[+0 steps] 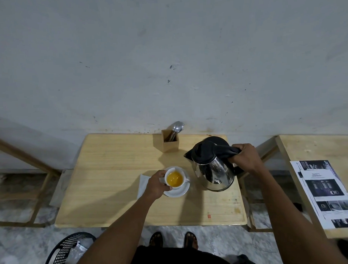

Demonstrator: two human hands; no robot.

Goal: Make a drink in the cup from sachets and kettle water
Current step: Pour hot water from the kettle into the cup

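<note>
A white cup (175, 178) holding orange liquid stands on a white saucer (179, 192) near the middle of the wooden table (111, 173). My left hand (156, 186) grips the cup's left side. Right of the cup is a steel kettle (213, 171) with a black lid and handle, tilted slightly with its spout toward the cup. My right hand (245, 158) is closed around the kettle's handle. No water stream is visible. No sachet shows on the table.
A wooden holder (170, 142) with spoons (177, 127) stands at the table's back edge by the wall. A white napkin (143, 185) lies left of the saucer. Printed sheets (325, 193) lie on a second table at right. A black basket (65, 254) sits on the floor.
</note>
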